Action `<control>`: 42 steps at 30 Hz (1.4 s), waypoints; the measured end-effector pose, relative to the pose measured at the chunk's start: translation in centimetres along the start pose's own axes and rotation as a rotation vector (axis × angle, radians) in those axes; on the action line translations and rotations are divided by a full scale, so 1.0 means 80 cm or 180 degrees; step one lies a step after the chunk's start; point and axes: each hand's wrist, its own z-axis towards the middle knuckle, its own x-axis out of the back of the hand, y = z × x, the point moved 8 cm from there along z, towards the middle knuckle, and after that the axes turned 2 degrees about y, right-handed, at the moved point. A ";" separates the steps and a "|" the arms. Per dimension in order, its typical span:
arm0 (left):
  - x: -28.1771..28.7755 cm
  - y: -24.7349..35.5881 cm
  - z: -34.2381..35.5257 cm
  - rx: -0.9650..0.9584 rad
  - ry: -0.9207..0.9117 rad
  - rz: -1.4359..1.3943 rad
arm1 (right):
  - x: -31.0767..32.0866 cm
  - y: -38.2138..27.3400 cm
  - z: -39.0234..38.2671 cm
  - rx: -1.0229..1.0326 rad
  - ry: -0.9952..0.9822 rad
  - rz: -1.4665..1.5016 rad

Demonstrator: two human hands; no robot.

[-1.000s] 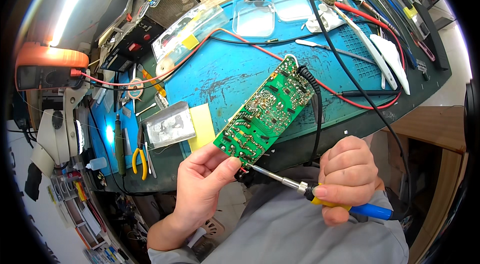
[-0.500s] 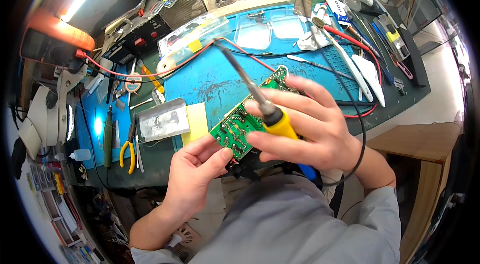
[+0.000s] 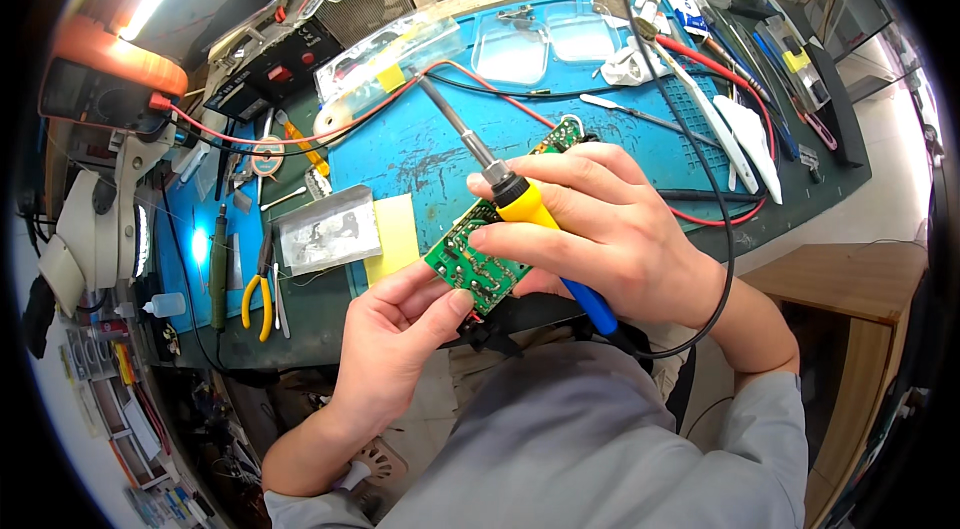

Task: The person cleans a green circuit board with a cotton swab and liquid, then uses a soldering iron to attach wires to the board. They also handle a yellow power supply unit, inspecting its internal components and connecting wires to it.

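My left hand (image 3: 400, 339) grips the lower left corner of a green circuit board (image 3: 470, 264), thumb on the near edge and fingers underneath. My right hand (image 3: 610, 229) is over the board with a yellow and blue soldering iron (image 3: 530, 209) held between its fingers, the metal tip pointing up and away toward the far left. The hand covers much of the board's middle; whether its fingers also grip the board is unclear. A red and black connector piece (image 3: 480, 334) hangs at the board's near end. A yellow paper pad (image 3: 395, 234) lies left of the board.
The blue mat (image 3: 390, 159) holds a metal tray (image 3: 325, 234), clear plastic lids (image 3: 510, 44), tweezers and tools. An orange-cased multimeter (image 3: 105, 99) with red and black leads is at left, near yellow-handled pliers (image 3: 258, 304). Tubes and tools crowd the right; a cable loops past my right arm.
My right hand has moved up over the board, and the iron's tip has swung from the board's near end to point up and away. My left hand and the board shifted slightly left.
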 end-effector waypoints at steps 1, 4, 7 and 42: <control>-0.001 0.001 0.000 -0.0032 0.0028 -0.0010 | -0.001 0.001 -0.001 0.0002 -0.0067 0.0011; -0.005 0.003 -0.001 -0.0101 0.0074 -0.0030 | -0.003 0.001 -0.002 0.0059 -0.0217 0.0018; -0.005 0.003 0.000 -0.0114 0.0058 -0.0038 | -0.003 0.001 -0.002 0.0041 -0.0200 0.0041; -0.004 0.002 0.001 0.0024 -0.0065 -0.0078 | 0.026 -0.014 -0.015 0.0323 0.0381 0.0160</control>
